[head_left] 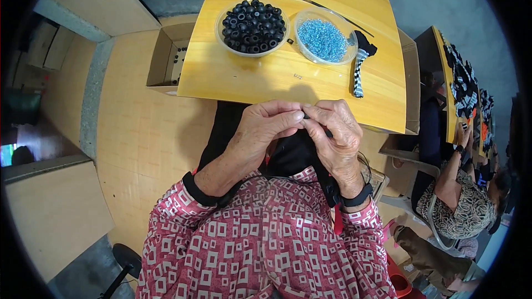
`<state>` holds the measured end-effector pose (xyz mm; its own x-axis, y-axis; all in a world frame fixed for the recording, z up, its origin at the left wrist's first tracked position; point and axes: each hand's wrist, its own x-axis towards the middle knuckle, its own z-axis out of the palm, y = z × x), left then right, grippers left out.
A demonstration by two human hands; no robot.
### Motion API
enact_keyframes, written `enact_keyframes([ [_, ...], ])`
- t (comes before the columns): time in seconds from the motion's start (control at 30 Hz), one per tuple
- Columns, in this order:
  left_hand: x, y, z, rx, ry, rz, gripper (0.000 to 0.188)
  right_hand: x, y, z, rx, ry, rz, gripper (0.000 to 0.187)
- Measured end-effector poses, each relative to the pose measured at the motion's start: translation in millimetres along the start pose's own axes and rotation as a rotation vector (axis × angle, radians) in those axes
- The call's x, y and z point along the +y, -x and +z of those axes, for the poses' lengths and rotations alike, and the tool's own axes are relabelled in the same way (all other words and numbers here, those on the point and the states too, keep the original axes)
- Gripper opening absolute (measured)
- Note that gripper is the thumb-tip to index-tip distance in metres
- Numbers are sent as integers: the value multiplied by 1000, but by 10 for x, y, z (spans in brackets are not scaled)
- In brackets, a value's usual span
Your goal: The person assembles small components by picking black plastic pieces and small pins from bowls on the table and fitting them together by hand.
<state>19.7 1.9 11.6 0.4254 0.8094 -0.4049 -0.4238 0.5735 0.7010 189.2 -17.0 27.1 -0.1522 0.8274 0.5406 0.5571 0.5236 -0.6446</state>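
Observation:
Just in front of the table's near edge, my left hand point(265, 127) and my right hand point(335, 133) meet with thumbs and forefingers pinched together. Between the fingertips shows a small black piece point(305, 115), bead-sized; the fingers cover most of it, so its exact kind is hidden. Beyond them on the table stand a clear round tub of black beads point(254, 27) and a clear tub of small blue glassy beads point(322, 39). A black, white and grey striped strip point(360, 69) with a black end lies to the right of the blue beads.
The yellow wooden table point(233, 80) carries a thin dark stick point(332, 15), a single black bead point(290, 41) and a few tiny clear beads point(298, 76). A cardboard box point(162, 61) adjoins the table's left side. At right, another person point(457, 205) sits by a second table.

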Motion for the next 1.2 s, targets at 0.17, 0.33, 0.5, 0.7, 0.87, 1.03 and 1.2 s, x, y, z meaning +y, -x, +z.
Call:
enact_keyframes([
  [0.17,-28,-7,-46,28,35,-9,19,-40,33,82,5,-24,64,26],
  [0.33,-26,-19,-106,-26,-62,77,18,-93,13,-11,-91,-186,290,27],
  [0.5,-21,-34,-110,-27,-145,107,17,-12,29,34,-28,-51,70,26],
  [0.7,19,-48,-98,15,-57,-3,17,-3,10,103,2,70,-15,24],
  [0.87,-51,-26,-84,-34,-24,151,16,39,95,122,33,-250,194,26],
  [1.03,-70,-2,-15,-40,-110,268,15,33,125,105,82,-416,288,25],
  [1.2,-69,27,-7,-24,-289,438,16,-71,144,86,111,-274,270,16],
])
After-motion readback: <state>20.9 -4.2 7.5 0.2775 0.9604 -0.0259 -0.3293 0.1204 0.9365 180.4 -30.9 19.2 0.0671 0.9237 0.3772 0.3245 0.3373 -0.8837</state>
